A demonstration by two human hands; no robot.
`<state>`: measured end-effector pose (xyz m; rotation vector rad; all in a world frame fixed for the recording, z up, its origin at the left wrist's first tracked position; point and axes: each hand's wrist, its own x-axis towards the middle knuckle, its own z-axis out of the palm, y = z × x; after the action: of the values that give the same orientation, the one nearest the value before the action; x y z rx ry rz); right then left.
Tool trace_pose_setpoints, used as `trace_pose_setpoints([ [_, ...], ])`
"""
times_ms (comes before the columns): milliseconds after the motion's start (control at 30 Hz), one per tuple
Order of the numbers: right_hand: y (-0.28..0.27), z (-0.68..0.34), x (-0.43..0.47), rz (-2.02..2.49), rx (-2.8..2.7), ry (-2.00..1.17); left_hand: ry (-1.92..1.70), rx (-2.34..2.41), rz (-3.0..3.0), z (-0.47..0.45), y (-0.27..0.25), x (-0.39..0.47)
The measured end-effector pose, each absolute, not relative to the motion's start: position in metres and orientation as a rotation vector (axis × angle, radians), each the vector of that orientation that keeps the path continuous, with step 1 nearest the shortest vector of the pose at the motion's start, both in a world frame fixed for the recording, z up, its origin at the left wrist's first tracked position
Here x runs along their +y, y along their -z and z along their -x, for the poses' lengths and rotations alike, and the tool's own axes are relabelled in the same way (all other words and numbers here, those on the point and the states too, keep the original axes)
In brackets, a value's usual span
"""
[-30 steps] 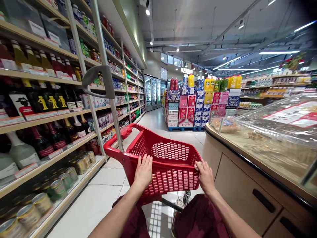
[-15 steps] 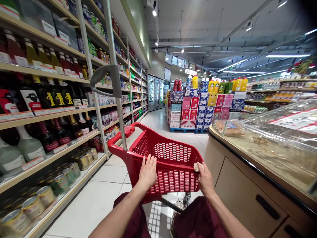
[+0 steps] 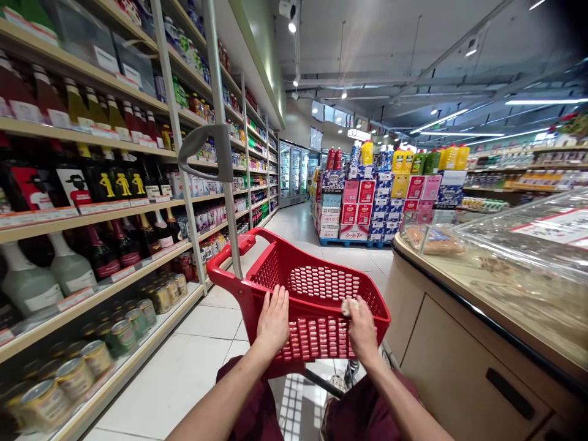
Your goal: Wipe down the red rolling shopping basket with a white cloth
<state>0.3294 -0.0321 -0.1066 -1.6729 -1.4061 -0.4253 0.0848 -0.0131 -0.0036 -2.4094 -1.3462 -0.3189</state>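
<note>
Cart of glossy red plastic (image 3: pixel 316 309) is standing on pale floor tiles (image 3: pixel 202 346), between a drinks shelf (image 3: pixel 174 110) and a wood-toned counter (image 3: pixel 441 331).
Rounded, honeycomb-like holes are piercing its curved far wall, and a smooth grey loop handle (image 3: pixel 209 153) is jutting from a metal pole (image 3: pixel 233 233) at the cart's left end; the left hand (image 3: pixel 274 318) is lying unclenched over the near rim, fingers extended and almost together, while the right hand (image 3: pixel 362 327) is bending its fingers around a small whitish wad (image 3: pixel 350 307) at that rim.
</note>
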Motion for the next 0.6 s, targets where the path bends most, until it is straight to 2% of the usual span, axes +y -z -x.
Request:
trace_pose_setpoints([
  [133, 0.099, -0.297, -0.025, 1.52, -1.63, 0.406, 0.362, -1.379, 2.362, -0.075, 0.0, -0.012],
  [333, 0.108, -0.338, -0.037, 1.752, -1.333, 0.461, 0.401, -1.402, 2.326, -0.058, 0.001, -0.012],
  [533, 0.075, -0.233, -0.008, 1.442, -1.656, 0.402, 0.429, -1.299, 2.347, -0.049, 0.005, -0.011],
  [600, 0.072, -0.227, -0.008, 1.41, -1.686, 0.385, 0.48, -1.336, 2.295, -0.04, 0.003, -0.008],
])
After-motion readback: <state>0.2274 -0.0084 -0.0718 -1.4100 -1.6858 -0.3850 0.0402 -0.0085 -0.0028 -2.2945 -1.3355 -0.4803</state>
